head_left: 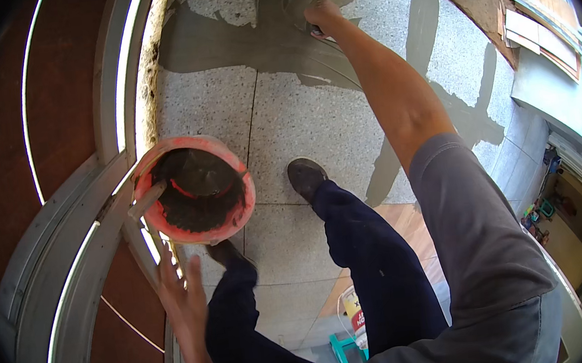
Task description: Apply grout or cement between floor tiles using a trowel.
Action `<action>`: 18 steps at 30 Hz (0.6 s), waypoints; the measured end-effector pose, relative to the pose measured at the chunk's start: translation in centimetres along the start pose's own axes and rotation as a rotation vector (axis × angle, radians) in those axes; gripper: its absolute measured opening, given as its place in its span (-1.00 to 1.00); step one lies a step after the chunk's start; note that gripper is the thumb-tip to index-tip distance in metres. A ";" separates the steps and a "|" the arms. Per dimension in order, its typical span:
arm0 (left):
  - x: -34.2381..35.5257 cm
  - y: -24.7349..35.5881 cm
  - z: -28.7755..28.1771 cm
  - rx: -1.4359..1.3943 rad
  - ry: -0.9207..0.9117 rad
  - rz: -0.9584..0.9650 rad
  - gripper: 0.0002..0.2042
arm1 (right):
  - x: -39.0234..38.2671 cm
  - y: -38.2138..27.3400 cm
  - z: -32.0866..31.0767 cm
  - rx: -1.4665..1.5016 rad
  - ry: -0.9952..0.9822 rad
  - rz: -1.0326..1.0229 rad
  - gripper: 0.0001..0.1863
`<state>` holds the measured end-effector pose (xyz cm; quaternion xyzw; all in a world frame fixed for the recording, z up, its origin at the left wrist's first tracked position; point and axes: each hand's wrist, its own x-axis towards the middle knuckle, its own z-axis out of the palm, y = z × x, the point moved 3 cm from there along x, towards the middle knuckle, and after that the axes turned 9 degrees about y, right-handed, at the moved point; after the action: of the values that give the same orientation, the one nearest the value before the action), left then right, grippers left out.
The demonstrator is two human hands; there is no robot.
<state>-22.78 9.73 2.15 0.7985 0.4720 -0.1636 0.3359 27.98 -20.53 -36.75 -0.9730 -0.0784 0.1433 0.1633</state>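
Note:
My right hand (323, 16) reaches far forward, its fingers closed round what looks like a trowel handle. The blade is hard to make out against the wet grey mortar (213, 44) spread over the speckled floor tiles (312, 112). My left hand (186, 299) is low on the left, fingers stretched out and holding nothing. Just beyond its fingertips is a red bucket (245, 204), partly filled with grey mortar. A handle-like wooden stick (147, 200) lies across the bucket's left rim.
A metal-framed door or gate (29, 258) runs along the left. My shoe (305, 178) stands right of the bucket. Stacked boards (541, 31) lie at the far right. Near my leg sits a white and yellow container (354, 313) beside a teal plastic thing (346, 351).

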 end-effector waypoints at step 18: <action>6.9 -19.3 3.9 -0.847 0.113 -0.675 -0.40 | -29.1 -20.9 5.9 -0.072 -0.408 -0.001 -0.53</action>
<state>-35.78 17.82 -11.96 0.4048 0.7442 -0.0149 0.5311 -3.59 -5.10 -27.62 -0.9290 -0.1154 0.3342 0.1092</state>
